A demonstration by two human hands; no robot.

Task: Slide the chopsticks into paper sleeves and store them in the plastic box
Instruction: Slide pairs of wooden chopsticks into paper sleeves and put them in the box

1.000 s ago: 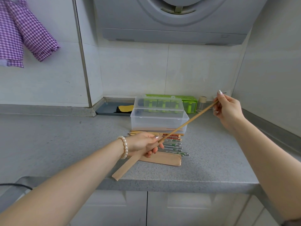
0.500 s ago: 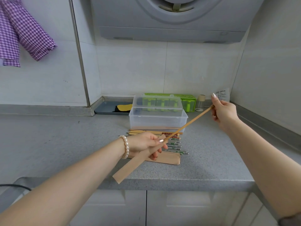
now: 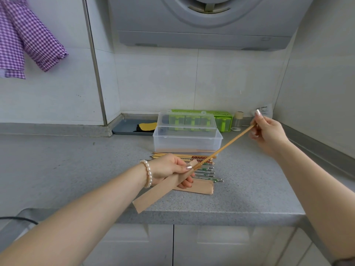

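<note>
Wooden chopstick (image 3: 224, 147) slanting up-right from paper sleeve (image 3: 163, 189)

A tan paper sleeve (image 3: 165, 189) slants up and to the right, its open mouth taking the tip of a pale wooden chopstick (image 3: 224, 147) that angles upward. More chopsticks (image 3: 201, 166), wooden and metal, lie in a row beside flat sleeves (image 3: 199, 189) on the surface. Behind them stands the clear plastic box (image 3: 187, 140), lid raised.
</note>
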